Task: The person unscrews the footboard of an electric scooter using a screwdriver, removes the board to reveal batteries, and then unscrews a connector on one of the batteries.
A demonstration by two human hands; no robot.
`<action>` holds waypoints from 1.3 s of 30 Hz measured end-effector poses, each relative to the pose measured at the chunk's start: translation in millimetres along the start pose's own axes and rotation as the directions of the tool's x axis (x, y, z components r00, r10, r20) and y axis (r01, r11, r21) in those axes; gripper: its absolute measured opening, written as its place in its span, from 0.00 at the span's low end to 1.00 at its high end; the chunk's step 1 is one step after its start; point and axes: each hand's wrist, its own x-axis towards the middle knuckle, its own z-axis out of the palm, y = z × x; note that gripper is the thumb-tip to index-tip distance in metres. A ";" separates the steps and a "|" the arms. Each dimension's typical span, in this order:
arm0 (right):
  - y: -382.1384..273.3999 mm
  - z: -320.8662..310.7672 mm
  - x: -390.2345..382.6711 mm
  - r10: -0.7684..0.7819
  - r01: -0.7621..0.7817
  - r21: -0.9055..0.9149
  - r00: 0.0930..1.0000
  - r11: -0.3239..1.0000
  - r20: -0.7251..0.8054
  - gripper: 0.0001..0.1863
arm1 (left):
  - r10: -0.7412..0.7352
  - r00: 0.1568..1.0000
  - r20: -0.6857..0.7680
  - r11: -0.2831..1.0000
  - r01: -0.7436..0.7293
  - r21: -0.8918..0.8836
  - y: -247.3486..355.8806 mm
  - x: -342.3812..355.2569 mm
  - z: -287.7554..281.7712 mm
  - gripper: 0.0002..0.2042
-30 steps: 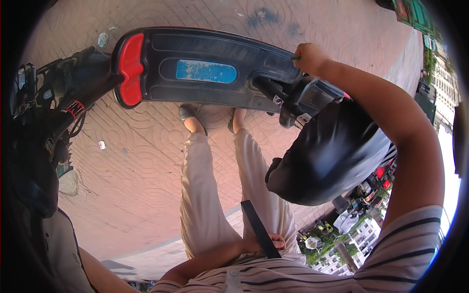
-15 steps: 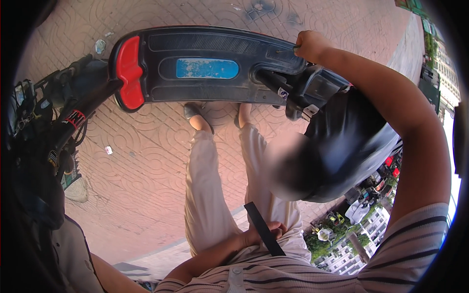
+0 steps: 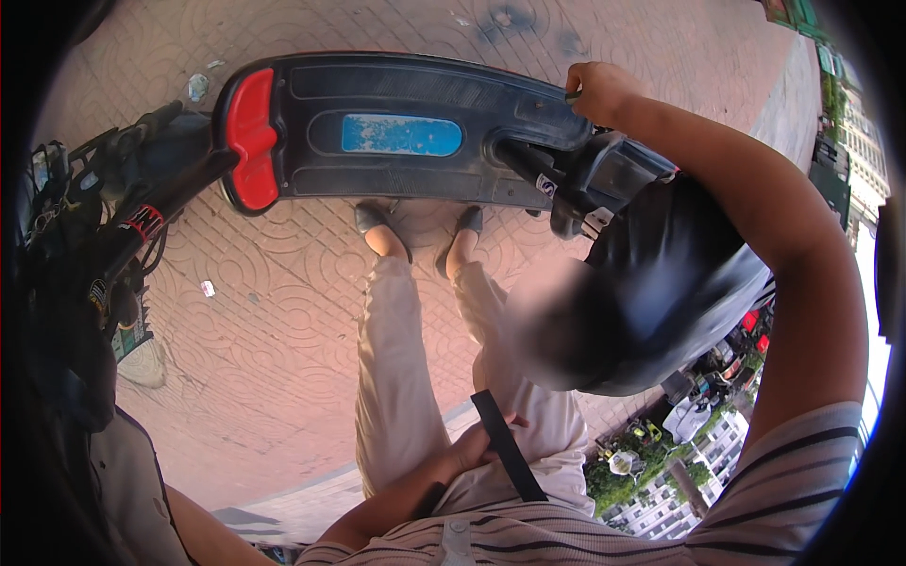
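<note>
My right hand (image 3: 602, 92) is closed in a pinch on a small dark-green object (image 3: 573, 95) at the top right corner of the black scooter deck (image 3: 377, 85), which carries a worn blue panel (image 3: 401, 134). A red trim piece (image 3: 251, 141) caps the deck's left end. Below my right forearm is the large black seat (image 3: 679, 274), partly blurred. My left hand (image 3: 479, 443) is low at my lap, mostly behind a black strap (image 3: 507, 445); its fingers are largely hidden.
The scooter's stem (image 3: 170, 198) runs down the left, beside dark vehicle parts (image 3: 66, 198). Patterned brick paving (image 3: 245, 349) surrounds my feet (image 3: 377, 226) in dark shoes. Parked vehicles (image 3: 717, 358), trees and buildings (image 3: 661, 481) appear at the distorted right edge.
My right hand rose slightly about a second ago and now stays near the deck corner. My right leg has shifted, showing more of its shoe. Fewer left-hand fingers show.
</note>
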 end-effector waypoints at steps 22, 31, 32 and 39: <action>-28.3 -66.3 -26.8 -0.341 0.262 -0.514 0.938 0.817 -0.063 0.10 | 0.771 0.381 -0.511 0.576 -0.759 0.303 41.6 6.9 -0.1 0.11; -143.5 -112.5 -78.4 -0.664 0.645 -0.160 0.716 0.747 -0.215 0.14 | 0.868 -0.072 -0.491 0.198 -0.858 0.474 182.8 -51.3 -64.4 0.09; -160.4 -110.9 -75.8 -0.700 0.672 -0.196 0.683 0.714 -0.210 0.14 | 0.865 -0.094 -0.493 0.179 -0.859 0.479 200.0 -59.7 -68.5 0.09; -256.0 -107.2 -49.2 -0.819 0.608 -0.625 0.566 0.489 -0.090 0.10 | 0.748 -0.638 -0.182 -0.136 -0.416 0.899 295.8 -112.2 -100.5 0.22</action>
